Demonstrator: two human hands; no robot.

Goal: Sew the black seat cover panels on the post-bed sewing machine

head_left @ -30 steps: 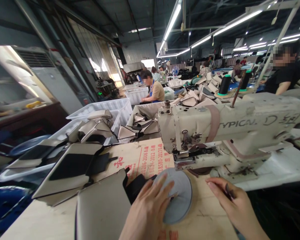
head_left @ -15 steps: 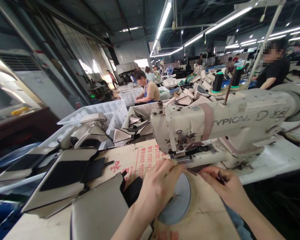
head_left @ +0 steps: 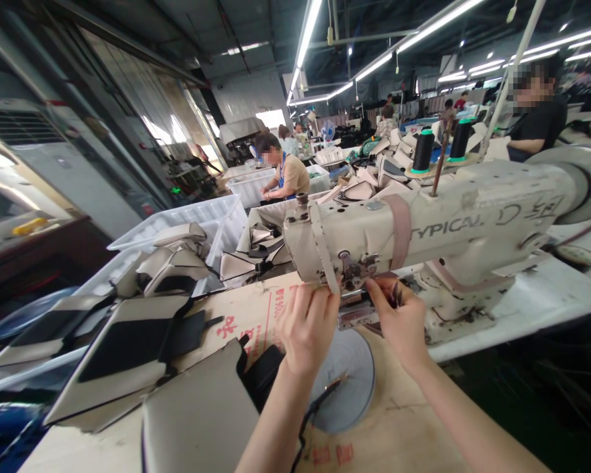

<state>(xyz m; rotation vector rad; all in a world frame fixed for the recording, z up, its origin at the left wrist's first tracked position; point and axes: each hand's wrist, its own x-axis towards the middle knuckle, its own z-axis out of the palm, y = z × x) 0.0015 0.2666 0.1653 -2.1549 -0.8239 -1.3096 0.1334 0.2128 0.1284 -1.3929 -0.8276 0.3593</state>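
Observation:
My left hand (head_left: pixel 308 322) is closed, fingers curled, just left of the needle area of the sewing machine (head_left: pixel 448 217); its fingertips are hidden. Across from it, my right hand (head_left: pixel 401 318) is closed in a pinch under the machine head. A small dark object shows between its curled fingers, too unclear to name. Below both hands lies a round grey disc (head_left: pixel 349 394) on the board, and a thin black strip (head_left: pixel 320 401) crosses it. Beige and black sewn pieces (head_left: pixel 197 407) lie left of my left forearm.
White plastic crates (head_left: pixel 217 217) with more beige and black pieces stand at the left. Black thread cones (head_left: pixel 423 151) stand behind the machine. A seated person (head_left: pixel 290 174) works ahead; another person (head_left: pixel 542 118) is at the right. A blue tub (head_left: pixel 10 427) is at lower left.
Both hands have moved up to the machine head, the right one also leftward. The black strip over the grey disc has come into sight. The view has shifted slightly.

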